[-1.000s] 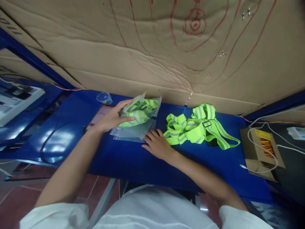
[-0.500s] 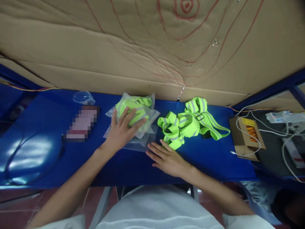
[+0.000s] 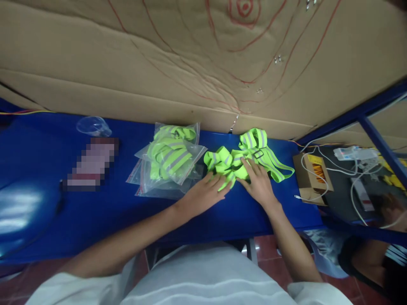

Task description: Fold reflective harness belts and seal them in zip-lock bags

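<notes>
A loose tangle of neon-yellow reflective straps [image 3: 251,146] with grey stripes and a dark buckle lies on the blue table. At its near left edge, my left hand [image 3: 203,194] has a strap between its fingers and thumb. My right hand [image 3: 260,183] rests on the middle of the tangle, its fingers spread and its thumb apart. To the left, clear zip bags [image 3: 170,156] with folded straps of the same kind lie stacked, apart from both hands. Part of the tangle is hidden under my fingers.
A blurred-out flat object [image 3: 92,163] and a crumpled clear plastic piece [image 3: 93,126] lie left on the blue table [image 3: 127,220]. A cardboard wall [image 3: 159,84] stands behind. At right are an open carton [image 3: 313,178], white cables [image 3: 352,173] and another person's arm [image 3: 369,258].
My left hand has left the bagged straps and moved right to the loose straps. My right hand has moved right and up onto the tangle. The view has turned slightly right.
</notes>
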A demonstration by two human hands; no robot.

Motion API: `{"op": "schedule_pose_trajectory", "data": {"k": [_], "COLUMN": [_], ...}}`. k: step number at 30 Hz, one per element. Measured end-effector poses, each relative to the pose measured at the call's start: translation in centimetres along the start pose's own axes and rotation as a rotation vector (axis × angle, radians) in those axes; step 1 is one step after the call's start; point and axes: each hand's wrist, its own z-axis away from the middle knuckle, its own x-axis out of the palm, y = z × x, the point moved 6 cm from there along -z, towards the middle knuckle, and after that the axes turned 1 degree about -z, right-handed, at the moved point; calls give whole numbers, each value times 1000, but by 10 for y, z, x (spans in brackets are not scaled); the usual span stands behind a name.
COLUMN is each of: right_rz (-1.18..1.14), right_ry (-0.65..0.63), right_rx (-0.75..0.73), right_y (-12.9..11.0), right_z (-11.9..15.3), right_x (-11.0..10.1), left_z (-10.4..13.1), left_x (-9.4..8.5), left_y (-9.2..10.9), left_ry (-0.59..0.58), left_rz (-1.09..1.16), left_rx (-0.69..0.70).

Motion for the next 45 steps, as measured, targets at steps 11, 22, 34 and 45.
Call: {"op": "schedule_pose_trajectory", "data": {"k": [11, 22, 34, 45], "right_rz": [-989, -638, -289, -261], "right_ry": [257, 316, -77, -250], "right_rx": [602, 183, -245, -79], "right_y": [7, -41, -82, -79], "right_z": [38, 66, 77, 81], "right_x": [7, -32, 7, 17], "left_z": [16, 4, 34, 24], "left_x": [-26, -8, -41, 3], "left_y": [-13, -20, -30, 2], "left_ry": [189, 303, -109, -165], "left_rz": [314, 1471, 968, 328], "left_rx": [-222, -722, -364, -670]}}
